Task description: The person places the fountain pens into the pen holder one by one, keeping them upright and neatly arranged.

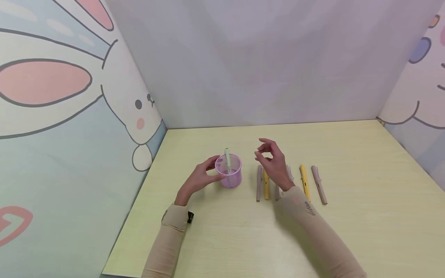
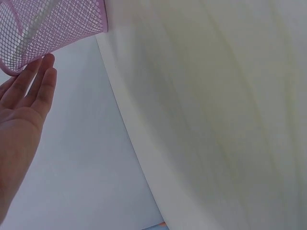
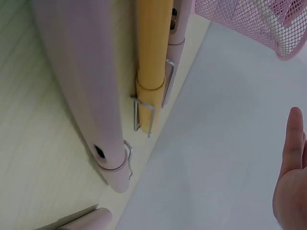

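A pink mesh pen cup (image 1: 232,180) stands on the table with a pale green pen (image 1: 228,160) leaning upright inside it. My left hand (image 1: 199,178) holds the cup from the left, thumb at the near rim and fingers round the far side; in the left wrist view the fingertips lie against the mesh (image 2: 72,28). Right of the cup, my right hand (image 1: 275,166) hovers over a row of pens with nothing in its fingers, thumb and forefinger bent toward each other. Nearest the cup lie a mauve pen (image 1: 259,183) and a yellow pen (image 1: 266,187). The hand and sleeve partly cover the middle pens.
Further right, another yellow pen (image 1: 304,180) and a mauve pen (image 1: 319,185) lie side by side. A small black object (image 1: 190,217) shows beside the left cuff. A pale wall (image 1: 257,77) rises behind the table, and a rabbit-print panel (image 1: 69,154) borders the left.
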`<state>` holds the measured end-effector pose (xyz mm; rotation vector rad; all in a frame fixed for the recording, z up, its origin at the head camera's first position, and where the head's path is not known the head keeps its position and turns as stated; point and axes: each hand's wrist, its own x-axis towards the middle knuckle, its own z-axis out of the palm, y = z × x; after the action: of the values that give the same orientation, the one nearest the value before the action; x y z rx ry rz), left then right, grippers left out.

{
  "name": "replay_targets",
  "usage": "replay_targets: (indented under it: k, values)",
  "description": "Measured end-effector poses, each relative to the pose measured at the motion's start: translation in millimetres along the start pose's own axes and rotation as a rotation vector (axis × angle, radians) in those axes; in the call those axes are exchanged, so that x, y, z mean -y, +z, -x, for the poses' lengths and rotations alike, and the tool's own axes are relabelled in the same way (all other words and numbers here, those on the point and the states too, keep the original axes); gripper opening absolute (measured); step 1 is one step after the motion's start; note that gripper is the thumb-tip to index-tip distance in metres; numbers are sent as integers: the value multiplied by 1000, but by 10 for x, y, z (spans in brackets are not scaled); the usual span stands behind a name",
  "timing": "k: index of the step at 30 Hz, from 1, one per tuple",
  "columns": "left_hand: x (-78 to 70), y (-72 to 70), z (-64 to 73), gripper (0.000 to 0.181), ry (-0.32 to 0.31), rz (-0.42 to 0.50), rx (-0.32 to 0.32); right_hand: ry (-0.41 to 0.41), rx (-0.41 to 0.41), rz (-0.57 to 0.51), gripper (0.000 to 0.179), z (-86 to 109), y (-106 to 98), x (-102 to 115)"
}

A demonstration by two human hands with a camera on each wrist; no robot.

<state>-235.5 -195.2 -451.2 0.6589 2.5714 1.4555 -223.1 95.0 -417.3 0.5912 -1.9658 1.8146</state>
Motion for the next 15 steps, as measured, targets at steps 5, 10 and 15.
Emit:
replay_targets:
  k: [5, 10, 15]
  values:
    - [-7, -1, 0, 76, 5, 0, 3, 17, -4, -5, 44, 22, -91, -37]
    - [-16, -2, 1, 76, -3, 4, 1, 31, -10, -3, 44, 41, -178, -53]
    - [-21, 0, 0, 75, -3, 17, 7, 43, -12, -2, 44, 54, -263, -62]
